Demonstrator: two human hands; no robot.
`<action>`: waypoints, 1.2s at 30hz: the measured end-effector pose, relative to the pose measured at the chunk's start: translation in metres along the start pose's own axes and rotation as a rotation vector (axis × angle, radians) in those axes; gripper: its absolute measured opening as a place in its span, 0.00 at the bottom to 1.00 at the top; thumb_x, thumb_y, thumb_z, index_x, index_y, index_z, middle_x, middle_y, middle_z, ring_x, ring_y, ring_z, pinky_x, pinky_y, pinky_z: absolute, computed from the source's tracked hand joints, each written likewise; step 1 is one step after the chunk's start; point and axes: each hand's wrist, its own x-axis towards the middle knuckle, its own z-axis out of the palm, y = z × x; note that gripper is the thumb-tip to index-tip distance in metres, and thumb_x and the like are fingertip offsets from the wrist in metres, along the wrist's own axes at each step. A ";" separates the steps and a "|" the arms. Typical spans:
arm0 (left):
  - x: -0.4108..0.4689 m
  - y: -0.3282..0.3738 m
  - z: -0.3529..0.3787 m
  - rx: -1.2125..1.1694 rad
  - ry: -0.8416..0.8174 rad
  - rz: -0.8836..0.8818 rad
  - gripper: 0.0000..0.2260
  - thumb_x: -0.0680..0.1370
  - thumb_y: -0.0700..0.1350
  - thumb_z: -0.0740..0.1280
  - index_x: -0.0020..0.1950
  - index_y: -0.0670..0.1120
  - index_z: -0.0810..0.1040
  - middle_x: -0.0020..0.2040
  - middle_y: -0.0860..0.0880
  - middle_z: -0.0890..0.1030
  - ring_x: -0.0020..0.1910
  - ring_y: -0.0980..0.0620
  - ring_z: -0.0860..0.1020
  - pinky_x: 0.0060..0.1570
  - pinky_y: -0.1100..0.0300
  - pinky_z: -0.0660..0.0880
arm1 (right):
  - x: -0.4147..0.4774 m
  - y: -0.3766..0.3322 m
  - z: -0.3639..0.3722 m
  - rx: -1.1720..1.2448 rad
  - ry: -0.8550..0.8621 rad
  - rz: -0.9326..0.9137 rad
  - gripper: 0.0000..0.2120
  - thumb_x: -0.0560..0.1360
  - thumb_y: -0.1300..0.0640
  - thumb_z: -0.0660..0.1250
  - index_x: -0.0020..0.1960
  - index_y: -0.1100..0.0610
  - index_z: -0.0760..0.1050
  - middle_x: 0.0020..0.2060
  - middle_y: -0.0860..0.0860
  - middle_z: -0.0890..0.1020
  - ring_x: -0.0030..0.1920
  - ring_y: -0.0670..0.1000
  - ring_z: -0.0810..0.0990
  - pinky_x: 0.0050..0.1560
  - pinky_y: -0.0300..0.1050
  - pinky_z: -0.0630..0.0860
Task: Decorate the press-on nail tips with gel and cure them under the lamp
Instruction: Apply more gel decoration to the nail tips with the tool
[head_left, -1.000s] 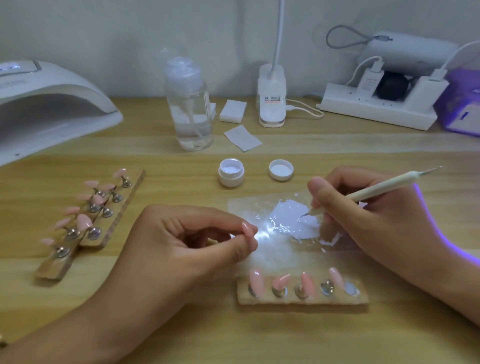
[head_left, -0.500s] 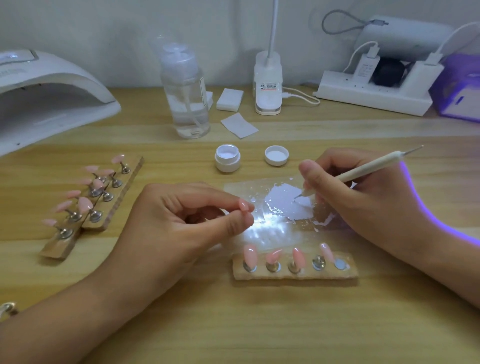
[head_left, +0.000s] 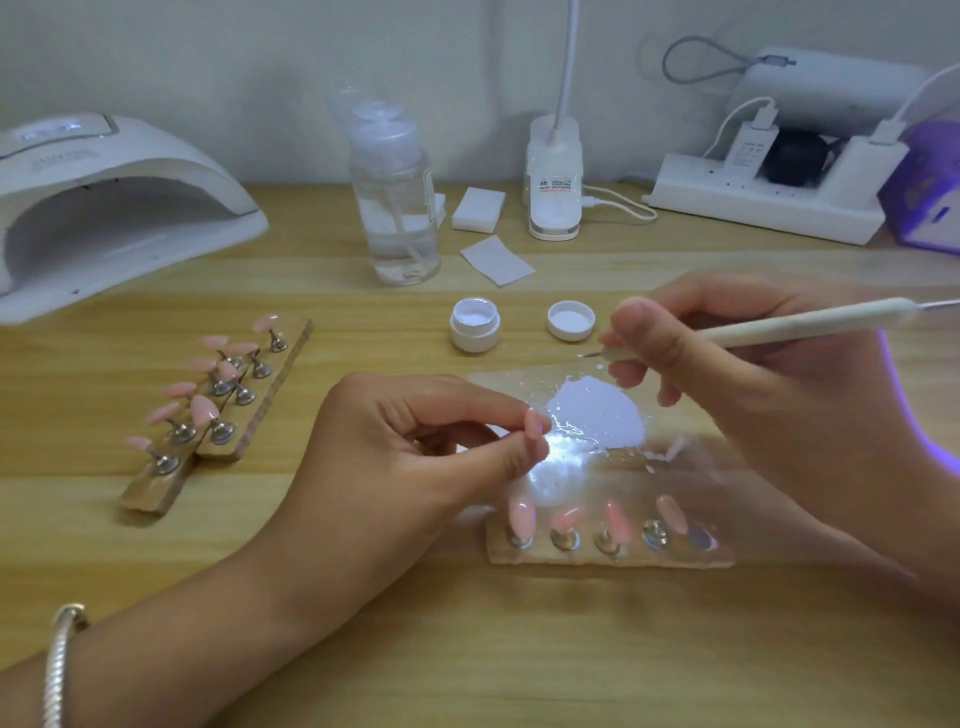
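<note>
My left hand (head_left: 415, 457) pinches a small pink nail tip (head_left: 534, 422) between thumb and forefinger, at the left edge of a clear palette sheet (head_left: 691, 462) smeared with white gel (head_left: 597, 415). My right hand (head_left: 753, 395) grips a white dotting pen (head_left: 810, 323); its fine tip is lifted above the sheet and points left toward the open white gel jar (head_left: 474, 325). A wooden holder strip (head_left: 613, 553) with several pink tips on metal stands lies near me. The white curing lamp (head_left: 104, 208) stands at the far left.
Two more wooden strips (head_left: 218, 415) with pink tips lie at the left. The jar's lid (head_left: 570, 320), a clear pump bottle (head_left: 395, 208), white wipes (head_left: 496, 260), a desk lamp base (head_left: 554, 182) and a power strip (head_left: 769, 208) line the back of the wooden table.
My right hand has lifted the pen's tip off the gel patch and moved it up and left, toward the jar. My left hand keeps pinching the nail tip in place.
</note>
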 end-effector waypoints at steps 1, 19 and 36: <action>0.000 0.000 0.000 0.005 0.005 0.006 0.04 0.68 0.43 0.76 0.42 0.50 0.87 0.34 0.49 0.86 0.33 0.58 0.80 0.32 0.55 0.75 | 0.001 -0.003 0.002 0.013 -0.001 -0.019 0.12 0.74 0.47 0.72 0.38 0.55 0.82 0.30 0.51 0.82 0.29 0.50 0.78 0.28 0.45 0.73; -0.002 -0.002 -0.003 0.132 0.043 0.100 0.03 0.72 0.41 0.75 0.42 0.49 0.87 0.40 0.56 0.87 0.42 0.51 0.84 0.37 0.56 0.73 | 0.007 -0.012 0.042 0.128 -0.081 -0.016 0.18 0.77 0.51 0.68 0.32 0.61 0.74 0.24 0.50 0.79 0.24 0.48 0.78 0.28 0.38 0.74; -0.002 0.002 -0.004 0.213 0.054 0.179 0.05 0.73 0.40 0.76 0.42 0.50 0.87 0.42 0.59 0.86 0.43 0.54 0.84 0.38 0.63 0.72 | 0.004 -0.016 0.043 0.046 -0.065 -0.048 0.17 0.77 0.56 0.68 0.32 0.63 0.75 0.24 0.49 0.80 0.24 0.45 0.77 0.28 0.31 0.70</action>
